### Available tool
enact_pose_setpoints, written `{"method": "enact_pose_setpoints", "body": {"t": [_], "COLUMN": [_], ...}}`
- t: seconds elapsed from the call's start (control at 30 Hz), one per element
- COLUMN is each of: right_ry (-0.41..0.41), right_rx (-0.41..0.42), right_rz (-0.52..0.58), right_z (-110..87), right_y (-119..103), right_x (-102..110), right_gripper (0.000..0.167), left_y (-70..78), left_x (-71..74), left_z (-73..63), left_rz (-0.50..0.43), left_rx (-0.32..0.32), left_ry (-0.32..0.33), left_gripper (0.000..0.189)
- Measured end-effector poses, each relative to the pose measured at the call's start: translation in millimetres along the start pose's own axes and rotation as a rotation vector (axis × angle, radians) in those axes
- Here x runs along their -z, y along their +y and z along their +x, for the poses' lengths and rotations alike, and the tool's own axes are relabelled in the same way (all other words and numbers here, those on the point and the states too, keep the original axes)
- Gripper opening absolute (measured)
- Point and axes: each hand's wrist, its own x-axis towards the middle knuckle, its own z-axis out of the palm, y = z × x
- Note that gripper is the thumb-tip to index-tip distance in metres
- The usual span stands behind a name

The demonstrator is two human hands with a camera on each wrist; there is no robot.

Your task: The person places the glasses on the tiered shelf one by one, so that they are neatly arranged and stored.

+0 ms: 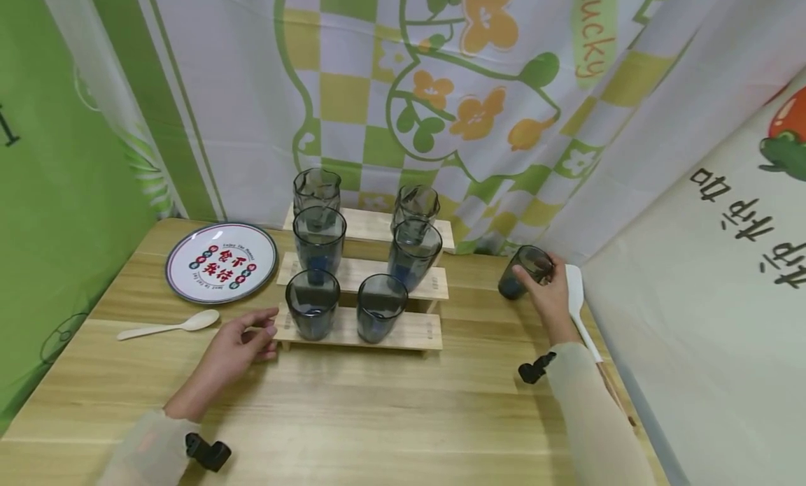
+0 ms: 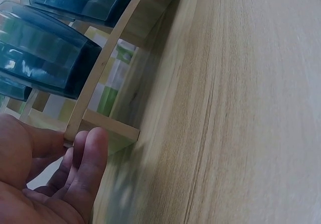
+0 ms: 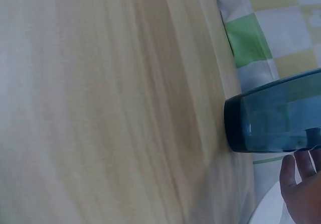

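In the head view, my left hand (image 1: 242, 336) is at the left end of the lowest step of a wooden step rack (image 1: 415, 330). Its thumb and index finger come together at the board's end, while the other fingers (image 2: 93, 153) lie loosely bent beside the support. Dark tinted glasses stand two to a step, the nearest being a left glass (image 1: 313, 305) and a right glass (image 1: 381, 310). Far to the right, my right hand (image 1: 550, 294) grips another dark glass (image 1: 515, 284), thumb across its near side. The right wrist view shows this glass (image 3: 281, 116) with fingertips at its lower side.
A white plate (image 1: 220, 262) with red lettering lies at the back left, a pale spoon (image 1: 189, 323) in front of it. Along the right edge, beside my right hand, lies a white spatula (image 1: 575, 290). A patterned curtain (image 1: 352, 101) hangs behind the wooden table (image 1: 378, 416).
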Motion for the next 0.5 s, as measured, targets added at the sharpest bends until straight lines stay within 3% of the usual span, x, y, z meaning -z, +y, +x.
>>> {"method": "enact_pose_setpoints", "body": {"t": [0.27,0.5], "right_ry": [0.033,-0.059], "right_rx": [-0.055,-0.058], "right_rz": [-0.027,0.068], "right_z": [-6.9,-4.6], "right_y": [-3.0,-0.2], "right_x": [-3.2,-0.2], "right_gripper": [0.086,0.090], "left_y": [2.0,-0.1], "left_x": [0.2,0.2], "left_z": [-1.3,0.5], "left_rz": [0.009,0.020], "left_rx": [-0.001,0.003], "left_ry": [0.005,0.001], "left_gripper": [0.045,0.044]}}
